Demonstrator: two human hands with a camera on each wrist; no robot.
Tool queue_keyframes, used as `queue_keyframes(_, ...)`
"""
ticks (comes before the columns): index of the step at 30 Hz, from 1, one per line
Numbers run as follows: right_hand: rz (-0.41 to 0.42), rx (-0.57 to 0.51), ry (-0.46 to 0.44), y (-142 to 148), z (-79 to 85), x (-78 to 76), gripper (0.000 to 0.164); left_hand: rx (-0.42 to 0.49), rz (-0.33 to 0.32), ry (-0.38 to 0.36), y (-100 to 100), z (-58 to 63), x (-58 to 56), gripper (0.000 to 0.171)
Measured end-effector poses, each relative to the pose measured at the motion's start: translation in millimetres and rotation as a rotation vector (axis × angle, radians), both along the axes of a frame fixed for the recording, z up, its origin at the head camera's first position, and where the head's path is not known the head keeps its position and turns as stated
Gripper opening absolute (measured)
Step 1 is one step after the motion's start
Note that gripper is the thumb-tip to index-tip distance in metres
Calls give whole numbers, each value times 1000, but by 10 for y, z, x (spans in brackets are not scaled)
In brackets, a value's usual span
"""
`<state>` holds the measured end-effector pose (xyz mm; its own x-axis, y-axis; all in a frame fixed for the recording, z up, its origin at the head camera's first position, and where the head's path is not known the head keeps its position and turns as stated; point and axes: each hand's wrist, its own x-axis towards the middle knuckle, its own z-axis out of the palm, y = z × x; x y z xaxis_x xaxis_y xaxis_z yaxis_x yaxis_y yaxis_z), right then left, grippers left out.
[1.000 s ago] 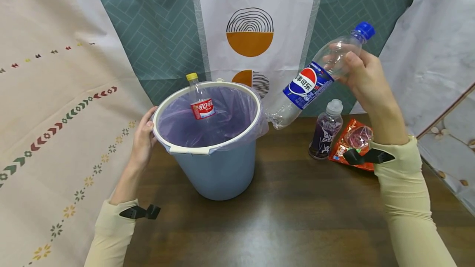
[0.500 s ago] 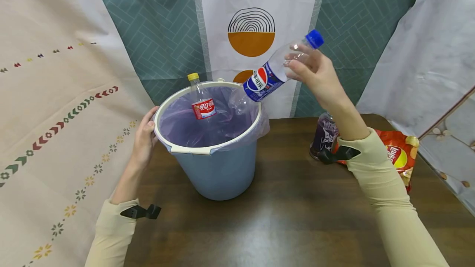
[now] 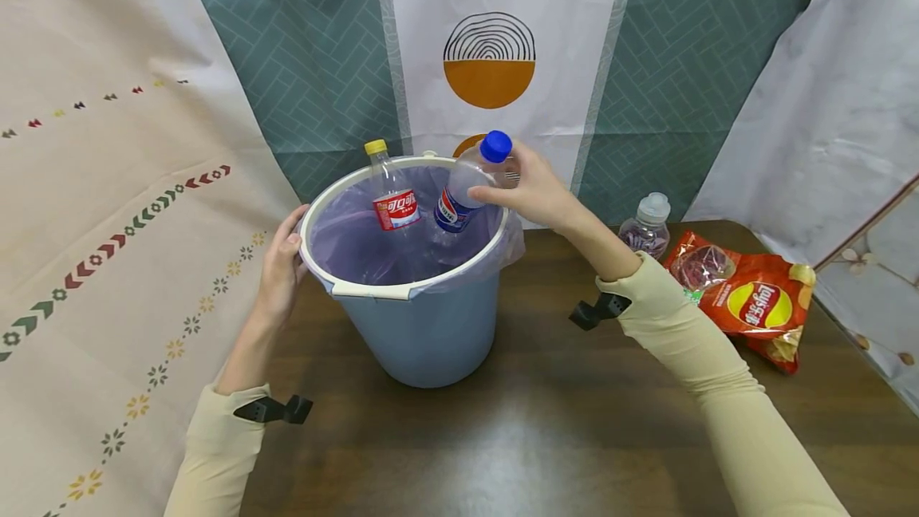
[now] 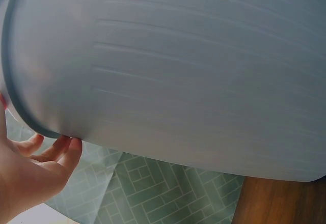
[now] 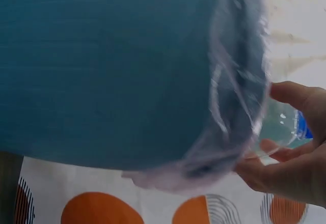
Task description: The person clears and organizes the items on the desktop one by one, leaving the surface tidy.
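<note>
My left hand [image 3: 278,270] grips the left rim of a blue trash bin [image 3: 431,341] lined with a thin purple bag [image 3: 337,246]. In the left wrist view its fingers [image 4: 72,152] curl against the outside just below the rim. With my right hand [image 3: 542,191] I hold an upper part of a clear plastic Pepsi bottle [image 3: 454,210] with a blue cap. The bottle leans at the bin's right side, its lower end inside the opening. A Coca-Cola bottle [image 3: 397,210] with a yellow cap stands in the bin, its top above the far rim.
Behind my right forearm, a bottle with a whitish cap [image 3: 653,207] stands on the brown wooden table [image 3: 502,437], its lower part hidden. A red Lay's chip bag [image 3: 757,305] lies to its right. Patterned cloth [image 3: 309,62] hangs behind and on both sides.
My right hand has carried the Pepsi bottle left and down, from beside the bin into its opening. The left hand has stayed on the rim.
</note>
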<state>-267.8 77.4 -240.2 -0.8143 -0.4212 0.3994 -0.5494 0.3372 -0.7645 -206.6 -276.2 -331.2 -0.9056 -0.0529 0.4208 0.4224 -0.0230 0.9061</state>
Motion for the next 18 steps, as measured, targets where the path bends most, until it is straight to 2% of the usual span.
queue_keyframes(3,-50,109,35,-96,-20,33,64,0,-3,6,-1,2,1,56)
queue_keyframes(6,-64,163,32,-172,-32,73,66,12,-8,5,-5,-4,4,56)
queue_keyframes(13,15,157,-56,-287,14,141,61,19,-6,-6,-13,-4,6,56)
queue_keyframes(18,20,186,-76,-280,45,139,69,19,-7,-5,2,-7,-5,56)
